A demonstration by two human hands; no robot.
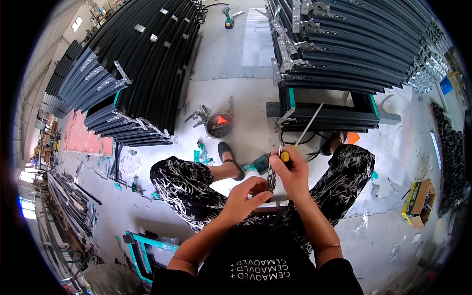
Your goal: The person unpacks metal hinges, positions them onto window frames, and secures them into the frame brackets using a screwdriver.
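Note:
My left hand is closed, its thumb and fingers pinching the lower end of a narrow metal hardware strip. My right hand is wrapped round a screwdriver with a yellow handle end; its long thin shaft slants away to the upper right, touching nothing that I can make out. The strip's upper part runs beside my right thumb; whether that thumb grips it too, I cannot tell. Both hands are over my lap. On the floor just beyond lies a green power tool.
Stacks of dark frames stand at left and right, metal brackets jutting from their ends. Between them are a round bowl, loose metal parts and a cordless drill. An opened cardboard box sits far right; a teal-edged frame lies lower left.

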